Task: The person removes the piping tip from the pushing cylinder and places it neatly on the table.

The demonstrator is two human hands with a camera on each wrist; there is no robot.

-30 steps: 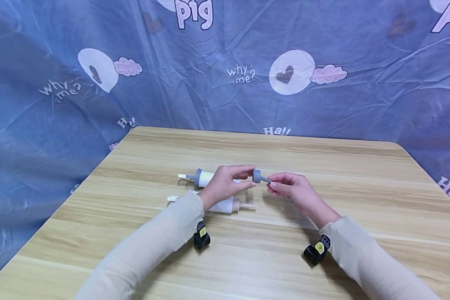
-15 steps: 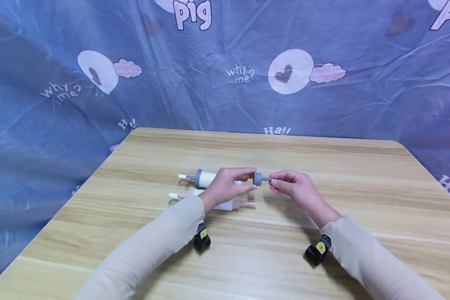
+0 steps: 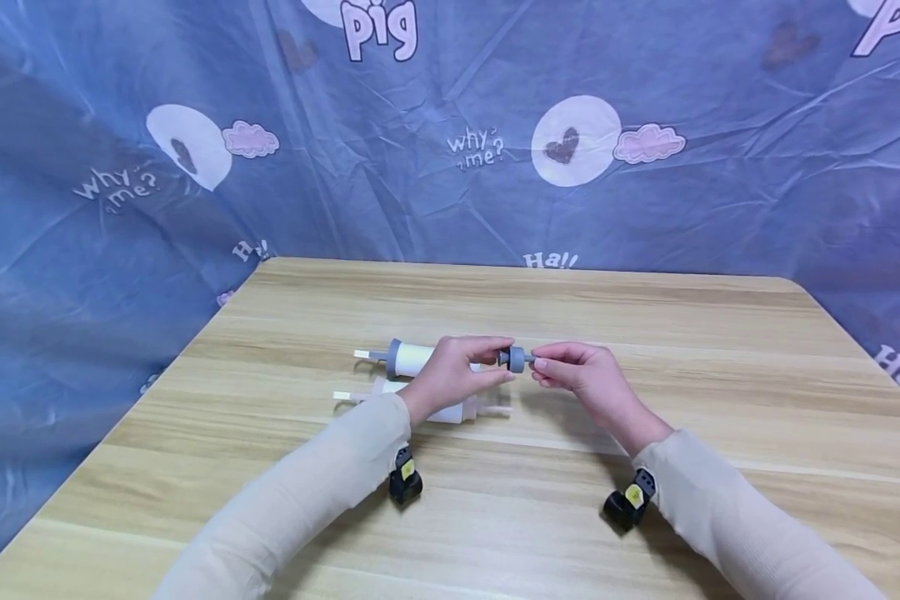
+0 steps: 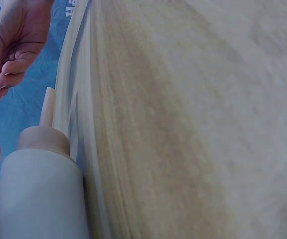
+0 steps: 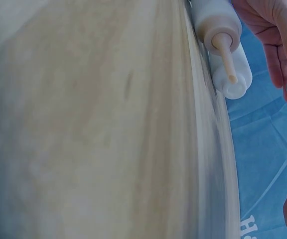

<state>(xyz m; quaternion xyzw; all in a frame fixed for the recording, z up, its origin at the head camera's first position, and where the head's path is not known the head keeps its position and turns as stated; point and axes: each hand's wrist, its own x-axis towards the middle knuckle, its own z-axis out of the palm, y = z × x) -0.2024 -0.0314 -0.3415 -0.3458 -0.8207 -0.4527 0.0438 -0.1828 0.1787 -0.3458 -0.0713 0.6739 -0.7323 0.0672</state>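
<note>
A small grey end cap (image 3: 517, 359) with a thin stem is held between the hands above the table. My left hand (image 3: 457, 362) pinches its rim between thumb and fingers. From the right, my right hand (image 3: 581, 371) pinches the stem close to the cap. A dark part shows at the cap's left side. Behind and below my left hand lie two white cylinders. The farther white cylinder (image 3: 412, 359) has a grey cap and a white-tipped stem at its left end; the hand covers its right end. The nearer white cylinder (image 3: 446, 414) has a beige cap and stem at its right end.
The wood-grain table (image 3: 495, 517) extends around the hands. A blue printed cloth (image 3: 420, 200) hangs behind its far edge and along its left side. A black wrist camera (image 3: 405, 477) sits under the left cuff, another black camera (image 3: 628, 502) under the right.
The cap's stem has gone from slanting down rightward to nearly level. My right fingers are now closer to the cap, and a dark part has come into sight at its left side.
</note>
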